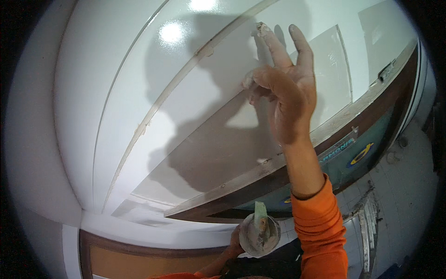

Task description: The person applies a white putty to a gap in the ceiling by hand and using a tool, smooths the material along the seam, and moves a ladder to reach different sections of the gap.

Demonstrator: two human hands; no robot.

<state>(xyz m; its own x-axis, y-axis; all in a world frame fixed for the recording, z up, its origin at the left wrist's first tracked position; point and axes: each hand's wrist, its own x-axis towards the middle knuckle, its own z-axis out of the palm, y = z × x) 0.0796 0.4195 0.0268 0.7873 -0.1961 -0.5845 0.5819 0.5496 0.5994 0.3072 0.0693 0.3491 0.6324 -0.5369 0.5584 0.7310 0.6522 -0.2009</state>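
Head view: the left hand (236,240) held the cup (247,240), scraper (261,215) inside; the right hand (293,100), fingers parted, paste (262,29) on their tips, was up before the panel (186,102). Light strokes probably spread it best.

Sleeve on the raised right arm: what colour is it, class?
The sleeve is orange, showing best in the head view.

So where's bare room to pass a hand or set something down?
Hand room: the white strip between the thin groove and the beige seam. Set-down room: likely the grey tiles right of the metal piece. Crowded: lower middle, where the left hand holds a round container beside the orange sleeve, and around the right hand.
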